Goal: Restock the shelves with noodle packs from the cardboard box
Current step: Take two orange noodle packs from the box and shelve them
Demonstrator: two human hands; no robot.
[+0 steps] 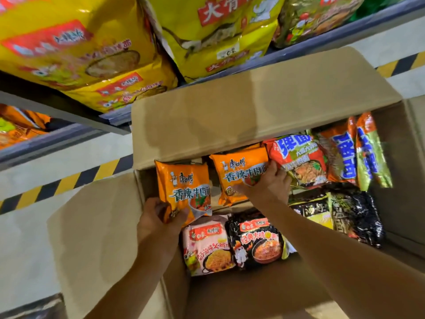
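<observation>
An open cardboard box [264,107] sits on the floor below the shelves, holding several noodle packs. My left hand [158,219] grips the lower corner of an orange noodle pack [184,187] at the box's left wall, tilted upright. My right hand [266,183] grips the right edge of a second orange noodle pack [236,176] lying deeper in the box. Beside it lie a red pack [299,157], a pink pack [207,245] and a black pack [257,242].
Large yellow multipacks [76,49] fill the grey shelf [110,120] above the box. More orange packs [20,125] sit on a lower shelf at left. Black and yellow hazard tape [69,180] runs along the floor. Dark packs [354,215] lie at the box's right.
</observation>
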